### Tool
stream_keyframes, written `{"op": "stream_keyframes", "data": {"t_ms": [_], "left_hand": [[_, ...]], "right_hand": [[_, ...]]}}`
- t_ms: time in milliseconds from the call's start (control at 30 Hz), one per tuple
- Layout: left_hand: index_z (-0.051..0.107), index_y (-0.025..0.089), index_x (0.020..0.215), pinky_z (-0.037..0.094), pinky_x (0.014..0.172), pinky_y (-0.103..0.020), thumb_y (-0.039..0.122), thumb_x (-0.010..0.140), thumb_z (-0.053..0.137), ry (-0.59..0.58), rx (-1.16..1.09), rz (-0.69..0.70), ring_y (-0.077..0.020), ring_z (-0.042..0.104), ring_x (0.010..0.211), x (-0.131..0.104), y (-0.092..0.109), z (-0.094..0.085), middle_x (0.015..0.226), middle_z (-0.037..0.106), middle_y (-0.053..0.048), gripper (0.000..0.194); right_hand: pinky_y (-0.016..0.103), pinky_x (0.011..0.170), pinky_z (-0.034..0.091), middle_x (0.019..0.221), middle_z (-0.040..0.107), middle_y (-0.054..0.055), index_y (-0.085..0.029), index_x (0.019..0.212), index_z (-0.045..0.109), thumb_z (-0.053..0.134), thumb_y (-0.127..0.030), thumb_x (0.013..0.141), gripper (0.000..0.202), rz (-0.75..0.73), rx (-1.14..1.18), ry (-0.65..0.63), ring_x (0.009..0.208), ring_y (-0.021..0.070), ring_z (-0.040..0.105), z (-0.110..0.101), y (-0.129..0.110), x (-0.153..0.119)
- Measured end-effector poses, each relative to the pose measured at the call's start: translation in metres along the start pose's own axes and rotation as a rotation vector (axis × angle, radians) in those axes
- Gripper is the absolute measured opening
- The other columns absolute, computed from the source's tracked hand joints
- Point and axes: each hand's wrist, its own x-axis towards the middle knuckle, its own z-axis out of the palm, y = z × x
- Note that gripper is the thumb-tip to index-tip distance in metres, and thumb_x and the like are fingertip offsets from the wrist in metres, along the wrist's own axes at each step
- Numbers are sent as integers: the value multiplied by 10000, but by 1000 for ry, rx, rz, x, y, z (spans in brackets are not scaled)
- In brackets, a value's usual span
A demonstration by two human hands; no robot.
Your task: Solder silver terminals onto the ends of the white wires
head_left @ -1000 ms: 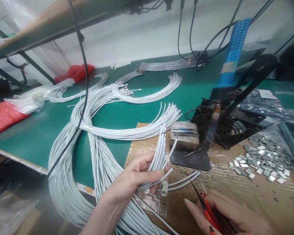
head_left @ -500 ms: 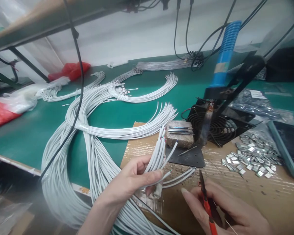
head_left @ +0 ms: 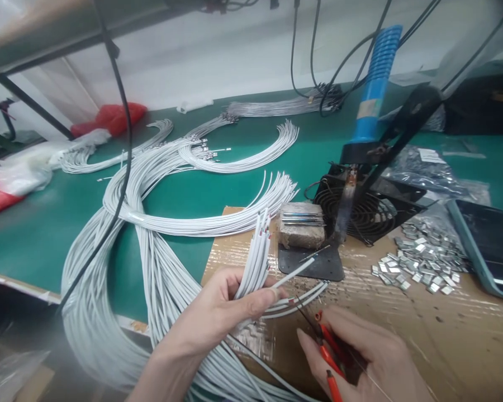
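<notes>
My left hand (head_left: 235, 307) is closed around a bundle of white cables (head_left: 255, 259), whose cut ends fan upward and show small coloured wires. One cable (head_left: 299, 271) leans to the right, and others lie lower beside my thumb. My right hand (head_left: 360, 352) grips a small hand tool with red handles (head_left: 329, 354) and slim dark jaws, probably pliers or cutters. The jaws are slightly apart near a cable end with a bit of red, just right of my left thumb. Whether they touch it I cannot tell. A thin pale wire (head_left: 373, 379) runs by my right palm.
Long bundles of white cable (head_left: 209, 223) curve over the green mat (head_left: 180, 204). A soldering iron with a blue handle (head_left: 377, 78) stands in a holder above a block (head_left: 302, 223). Behind are a fan (head_left: 360, 209), small metal pieces (head_left: 423, 257) and a phone (head_left: 486, 245).
My right hand has moved left, bringing the red-handled tool's jaws to the cable ends beside my left thumb. The whole view has shifted slightly. The left hand keeps its hold on the cables.
</notes>
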Motion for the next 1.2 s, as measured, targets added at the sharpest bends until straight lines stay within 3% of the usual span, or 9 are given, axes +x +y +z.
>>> {"op": "stream_keyframes", "data": {"t_ms": [200,433,567,700,833,933,1000,1100,1200], "left_hand": [[907,241,903,359,631,-230,461,849,875,7,-6,-12,-103,411,618,0,1,0,681,626,13,228],[902,228,903,313,593,-224,494,829,884,16,5,-25,-104,439,630,-1,-1,-2,693,626,6,277],[904,241,892,333,583,-228,485,828,887,17,4,-21,-93,359,564,0,1,0,608,551,44,252],[905,242,888,360,617,-239,488,832,881,14,9,-11,-106,402,600,0,2,1,663,605,20,254],[884,185,893,318,600,-250,474,850,868,17,31,-3,-129,444,652,-1,0,0,720,628,-9,293],[844,163,853,328,608,-250,456,861,861,4,22,6,-129,433,652,1,-1,1,706,592,6,294],[810,167,813,340,610,-242,439,869,856,-10,5,14,-115,388,618,2,-2,2,668,534,35,281],[785,169,804,341,601,-230,405,866,863,-26,-9,14,-104,344,597,1,-2,4,665,514,48,257],[786,158,853,304,572,-220,346,851,883,-40,-1,0,-104,354,613,-1,-4,4,706,550,34,212]], "right_hand": [[143,438,392,550,500,-64,-224,621,445,627,-292,955,386,2,-7,29,458,73,488,2,-4,3],[154,427,377,538,481,-56,-221,604,401,642,-280,931,410,-4,-51,49,451,78,468,4,1,2],[162,434,357,533,429,-67,-223,605,352,653,-259,892,418,-42,-152,114,448,67,436,5,2,0],[173,445,342,548,404,-66,-215,589,376,637,-242,912,416,-83,-175,164,447,58,400,4,3,-2],[185,409,335,533,356,-57,-215,533,398,668,-296,946,500,74,-41,231,435,74,380,1,2,-2],[166,488,479,592,578,-26,-224,594,650,750,-376,896,352,281,269,236,513,116,590,0,-6,1],[182,579,550,719,716,3,-251,785,826,789,-414,850,179,416,481,260,639,161,700,2,-16,5],[206,553,534,732,740,8,-287,929,896,819,-442,794,219,524,656,291,611,161,668,7,-29,11],[218,556,522,607,684,-10,-287,755,876,829,-405,762,127,517,687,347,554,149,620,13,-36,15]]}}
